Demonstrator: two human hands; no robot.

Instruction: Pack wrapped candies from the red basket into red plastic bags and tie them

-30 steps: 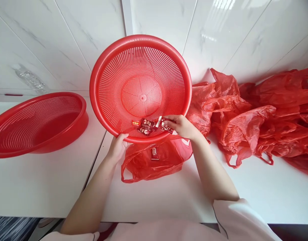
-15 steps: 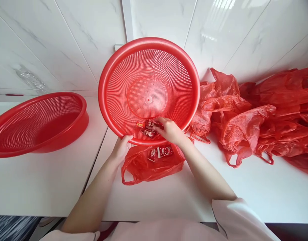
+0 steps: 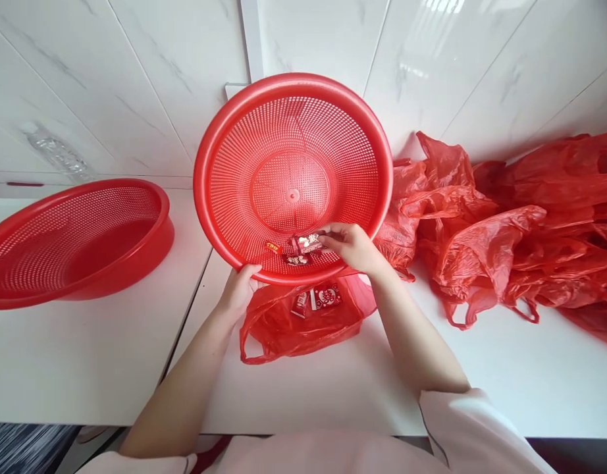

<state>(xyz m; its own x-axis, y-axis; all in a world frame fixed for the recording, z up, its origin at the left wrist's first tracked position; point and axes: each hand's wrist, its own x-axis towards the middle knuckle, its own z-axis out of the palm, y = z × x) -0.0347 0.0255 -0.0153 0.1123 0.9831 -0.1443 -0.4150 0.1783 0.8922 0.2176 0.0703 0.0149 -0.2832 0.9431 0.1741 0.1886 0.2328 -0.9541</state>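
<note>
A red plastic mesh basket [image 3: 353, 99] is tilted toward me, its lower rim above an open red plastic bag [image 3: 284, 336]. My left hand [image 3: 241, 289] grips the basket's lower left rim, thumb on top and the other fingers hidden beneath. Inside the basket, my right hand [image 3: 351, 245] pinches a dark red wrapped candy [image 3: 304, 243] by its right end. Another dark wrapped candy [image 3: 297, 261] lies just below it, and a small bright red packet [image 3: 274, 248] rests to the left. Two red-and-white packets [image 3: 326, 297] show in the bag's mouth.
A second red mesh basket [image 3: 135, 270] stands on the white table [image 3: 110, 368] at the left. Behind it, a clear plastic bottle [image 3: 59, 155] is near the tiled wall. Several knotted red plastic bags [image 3: 486, 250] are heaped along the right side.
My right hand has drawn back slightly to the right and lifted one dark red candy, turning its printed side into view. The small red packet has tilted. My left hand stays on the rim.
</note>
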